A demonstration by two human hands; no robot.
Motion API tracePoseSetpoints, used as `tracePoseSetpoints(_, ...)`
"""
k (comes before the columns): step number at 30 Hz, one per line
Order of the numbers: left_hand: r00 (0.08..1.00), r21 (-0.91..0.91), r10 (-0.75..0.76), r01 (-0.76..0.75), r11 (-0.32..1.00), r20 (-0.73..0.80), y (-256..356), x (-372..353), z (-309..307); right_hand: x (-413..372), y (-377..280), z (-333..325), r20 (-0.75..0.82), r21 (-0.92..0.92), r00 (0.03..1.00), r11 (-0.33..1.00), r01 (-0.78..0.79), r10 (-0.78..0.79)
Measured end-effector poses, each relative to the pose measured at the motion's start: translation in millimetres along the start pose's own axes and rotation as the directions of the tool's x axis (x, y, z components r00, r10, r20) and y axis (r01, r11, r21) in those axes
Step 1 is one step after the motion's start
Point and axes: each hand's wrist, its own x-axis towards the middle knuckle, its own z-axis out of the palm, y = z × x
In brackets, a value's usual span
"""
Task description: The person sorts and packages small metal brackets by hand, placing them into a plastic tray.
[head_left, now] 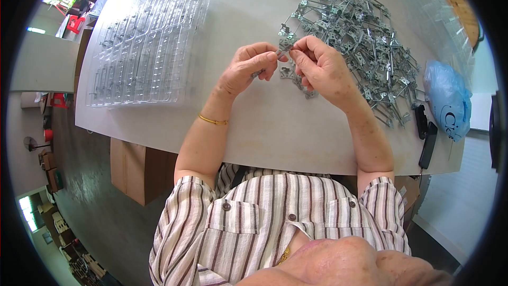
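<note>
My left hand (251,66) is closed around a small metal bracket part (284,46) that sticks out past its fingertips. Across from it, my right hand (321,69) pinches the same part from the other side, fingertips nearly meeting those of the left. A bit of grey metal also shows under the left palm. Just beyond and to the right spreads a heap of metal bracket pieces with rods (360,32); a few of them lie right behind my fingers. The part's far end overlaps the heap in this view.
Stacked clear plastic trays (153,42) holding metal parts stand on the left of the white table (254,127). At right lie a blue plastic bag (448,98), black-handled tools (427,145) and clear plastic sheets (434,16). A cardboard box (129,169) sits below the table's left side.
</note>
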Motion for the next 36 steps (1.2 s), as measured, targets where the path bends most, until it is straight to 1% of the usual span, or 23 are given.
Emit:
tracePoseSetpoints(3, 1.000, 0.043, 0.010, -0.009, 0.999, -0.021, 0, -1, 2, -3, -4, 0, 0.044, 0.030, 0.998, 0.998, -0.050, 0.049)
tracePoseSetpoints(6, 0.999, 0.039, 0.028, -0.027, 0.999, -0.038, -2, 0, 1, 3, 10, -1, 0.016, 0.008, 0.993, 0.993, 0.116, -0.116)
tracePoseSetpoints(7, 0.998, 0.030, 0.034, -0.033, 0.999, -0.048, -3, 0, 0, 3, 11, -4, 0.001, -0.127, 0.985, 0.977, 0.174, -0.175)
tracePoseSetpoints(9, 0.995, 0.001, 0.051, -0.051, 0.999, -0.081, -2, -1, -1, 4, 12, -14, -0.001, -0.389, 0.956, 0.881, 0.270, -0.294)
tracePoseSetpoints(10, 0.993, -0.019, 0.062, -0.064, 0.998, -0.101, -2, -1, -1, 5, 10, -19, -0.009, -0.276, 0.967, 0.930, 0.242, -0.254)
tracePoseSetpoints(12, 0.991, -0.041, 0.072, -0.078, 0.996, -0.115, -3, 0, 1, 8, 4, -34, -0.017, -0.058, 0.986, 0.984, 0.166, -0.167)
tracePoseSetpoints(13, 0.991, -0.039, 0.072, -0.077, 0.996, -0.109, -1, -1, 1, 9, 2, -42, 0.061, 0.199, 0.981, 0.966, 0.166, -0.182)
tracePoseSetpoints(14, 0.992, -0.040, 0.075, -0.080, 0.996, -0.098, 0, 0, 1, 11, 1, -50, 0.128, 0.438, 0.968, 0.888, 0.140, -0.216)
tracePoseSetpoints(15, 0.994, -0.038, 0.062, -0.065, 0.997, -0.087, -2, 0, 1, 10, 0, -60, 0.181, 0.645, 0.947, 0.759, 0.090, -0.266)
tracePoseSetpoints(16, 0.996, -0.035, 0.051, -0.053, 0.998, -0.076, -4, 1, -1, 11, 1, -62, 0.151, 0.741, 0.931, 0.661, 0.117, -0.334)
tracePoseSetpoints(19, 0.998, -0.035, 0.033, -0.035, 0.999, -0.054, -3, 0, -2, 12, 1, -61, 0.028, 0.867, 0.928, 0.470, 0.162, -0.371)
tracePoseSetpoints(20, 0.998, -0.040, 0.037, -0.039, 0.998, -0.046, -5, 0, -3, 13, 3, -62, -0.005, 0.887, 0.927, 0.427, 0.178, -0.375)
tracePoseSetpoints(23, 0.999, -0.058, 0.038, -0.040, 0.998, -0.034, -7, 1, -5, 12, 5, -59, -0.167, 0.906, 0.948, 0.338, 0.256, -0.271)
tracePoseSetpoints(26, 0.998, -0.050, 0.033, -0.035, 0.998, -0.055, -8, 1, -4, 14, 7, -57, -0.235, 0.913, 0.955, 0.296, 0.281, -0.181)
tracePoseSetpoints(27, 0.997, -0.042, 0.029, -0.032, 0.999, -0.068, -9, 1, -3, 14, 9, -57, -0.245, 0.918, 0.954, 0.275, 0.286, -0.174)
tracePoseSetpoints(29, 0.999, -0.043, 0.026, -0.028, 0.999, -0.046, -7, 0, -3, 15, 12, -57, -0.262, 0.928, 0.952, 0.229, 0.294, -0.160)
tracePoseSetpoints(32, 0.999, -0.035, 0.019, -0.021, 0.999, -0.034, -5, 0, -3, 16, 13, -59, -0.267, 0.932, 0.953, 0.214, 0.293, -0.141)
tracePoseSetpoints(36, 0.999, -0.020, 0.012, -0.013, 1.000, -0.046, -4, 0, -2, 17, 13, -58, -0.286, 0.919, 0.947, 0.238, 0.314, -0.144)
